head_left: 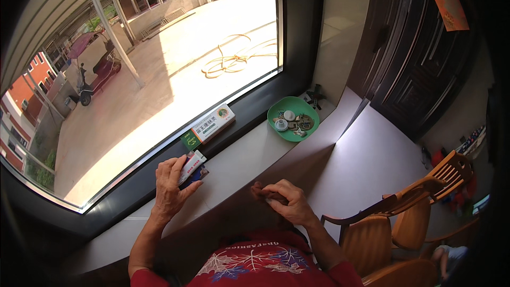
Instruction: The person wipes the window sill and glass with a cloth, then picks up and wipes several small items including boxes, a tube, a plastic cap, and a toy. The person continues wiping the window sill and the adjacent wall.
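Sill: from the head camera I've got a pale ledge (234, 166) under a dark-framed window, sunlit courtyard (175, 82) outside.
Small white pack: on the ledge by the left hand (175, 180), dark blue (197, 175) beneath; one piece or two, I can't tell.
Left hand: thumb spread from fingers, fingertips at the pack's edge; I can't tell if they're clamped.
Pack handling: I'd judge it light, slick, easily dented; take its long sides gently.
Right hand (289, 202): fingers together, pinching a reddish-brown item (258, 191), probably soft; its kind is unclear.
Long carton (212, 126): lying against the window frame, likely stiff card; grip mid-length.
Green bowl (292, 99): farther right, holding small odds and ends (304, 122).
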`<state>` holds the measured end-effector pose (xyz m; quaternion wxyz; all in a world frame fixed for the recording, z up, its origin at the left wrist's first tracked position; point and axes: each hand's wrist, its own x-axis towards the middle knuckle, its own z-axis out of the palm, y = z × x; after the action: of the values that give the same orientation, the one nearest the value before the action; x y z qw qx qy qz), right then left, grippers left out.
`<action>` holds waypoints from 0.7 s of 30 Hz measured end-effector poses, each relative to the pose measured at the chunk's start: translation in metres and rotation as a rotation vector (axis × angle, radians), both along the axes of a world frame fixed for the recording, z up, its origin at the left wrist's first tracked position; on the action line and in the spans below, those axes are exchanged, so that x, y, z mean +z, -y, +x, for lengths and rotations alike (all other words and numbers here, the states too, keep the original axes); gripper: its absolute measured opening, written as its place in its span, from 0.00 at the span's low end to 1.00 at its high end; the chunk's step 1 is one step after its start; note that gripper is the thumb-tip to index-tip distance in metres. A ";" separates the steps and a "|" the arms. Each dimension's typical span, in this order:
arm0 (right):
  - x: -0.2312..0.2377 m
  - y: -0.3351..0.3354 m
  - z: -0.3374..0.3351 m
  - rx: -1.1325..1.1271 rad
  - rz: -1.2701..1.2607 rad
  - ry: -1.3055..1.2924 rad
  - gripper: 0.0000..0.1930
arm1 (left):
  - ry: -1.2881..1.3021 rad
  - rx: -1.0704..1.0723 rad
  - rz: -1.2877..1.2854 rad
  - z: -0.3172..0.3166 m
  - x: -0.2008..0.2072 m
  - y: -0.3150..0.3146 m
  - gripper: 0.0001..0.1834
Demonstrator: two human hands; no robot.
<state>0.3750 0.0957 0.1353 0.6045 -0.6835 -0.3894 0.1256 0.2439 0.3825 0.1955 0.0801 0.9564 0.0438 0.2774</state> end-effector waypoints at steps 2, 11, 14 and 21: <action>0.003 0.004 0.006 0.011 -0.017 0.014 0.16 | -0.015 -0.080 -0.015 0.017 0.001 0.019 0.38; 0.005 0.029 0.042 0.047 -0.024 0.031 0.16 | -0.074 -0.061 -0.075 0.095 -0.027 0.057 0.35; -0.003 0.039 0.054 0.031 -0.008 0.016 0.16 | -0.118 -0.014 -0.044 0.108 -0.027 0.070 0.30; -0.001 0.057 0.077 0.068 -0.049 -0.056 0.15 | 0.046 0.056 -0.027 0.116 -0.030 0.080 0.19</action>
<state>0.4519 0.0389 0.1343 0.5938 -0.6805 -0.3922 0.1749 0.3596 0.3027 0.1653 0.0861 0.9470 0.0724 0.3008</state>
